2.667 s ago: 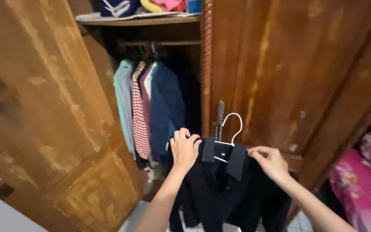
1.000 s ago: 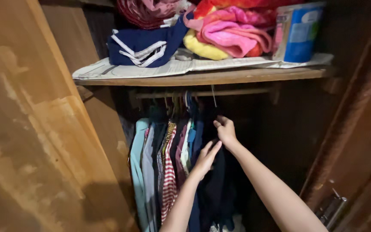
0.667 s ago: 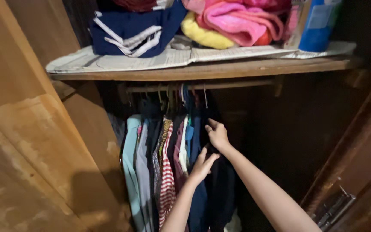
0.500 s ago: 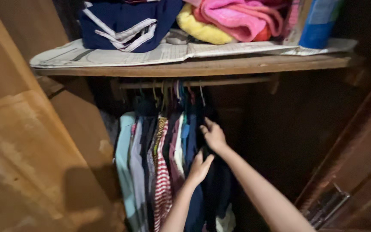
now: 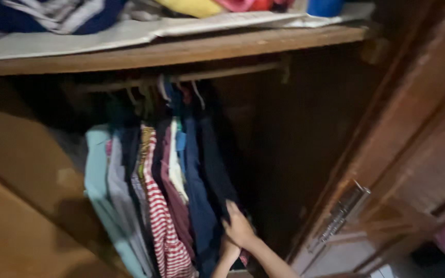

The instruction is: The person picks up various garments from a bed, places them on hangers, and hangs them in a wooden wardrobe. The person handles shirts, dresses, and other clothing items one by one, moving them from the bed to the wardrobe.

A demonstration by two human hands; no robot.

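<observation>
Pressing low on the dark hanging shirt (image 5: 213, 170), your right hand (image 5: 239, 226) lies flat with fingers spread, smoothing it against the navy garment (image 5: 198, 206). Your left hand (image 5: 227, 250) sits mostly hidden beneath; its grip I cannot tell.

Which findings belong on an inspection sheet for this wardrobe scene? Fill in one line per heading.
Surface: wooden shelf lined with pale paper, hanging rail below.
Job's things: dark garment at the right end of the hanging row.
Clutter: hanging clothes, among them a red-striped shirt and a light blue one; folded clothes on the shelf.
Hands: right hand against the dark garment, left hand just below; grip unclear.
Cables: nothing seen.
Surroundings: open wardrobe door with a metal handle.
</observation>
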